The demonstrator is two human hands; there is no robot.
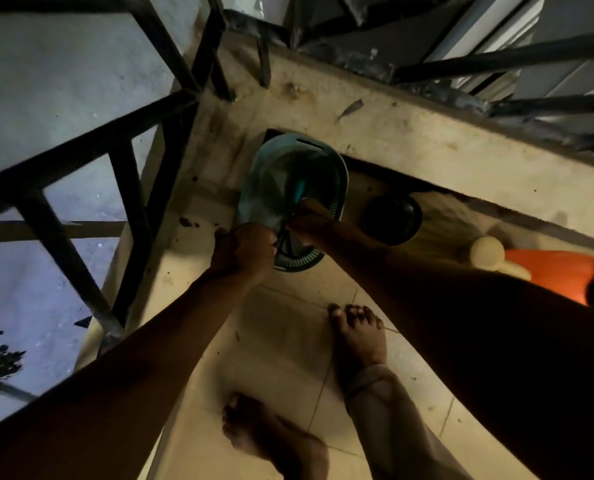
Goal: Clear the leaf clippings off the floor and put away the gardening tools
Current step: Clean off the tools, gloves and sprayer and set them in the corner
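A pale green slotted plastic basket [339, 168] stands on the tiled floor in the balcony corner. My left hand [243, 249] is clenched on the basket's near left rim. My right hand [309, 220] reaches over the near rim and grips a tool with a teal handle [298, 190], which points down into the basket. The tool's working end is lost in the dark inside. The light is too dim to show any leaf clippings.
A black round pot [394, 214] sits just right of the basket. An orange container [552, 271] with a cream knob [487, 252] lies further right. Dark metal railings [129, 174] close the left side, above a low ledge [392, 133]. My bare feet [358, 336] stand on the tiles.
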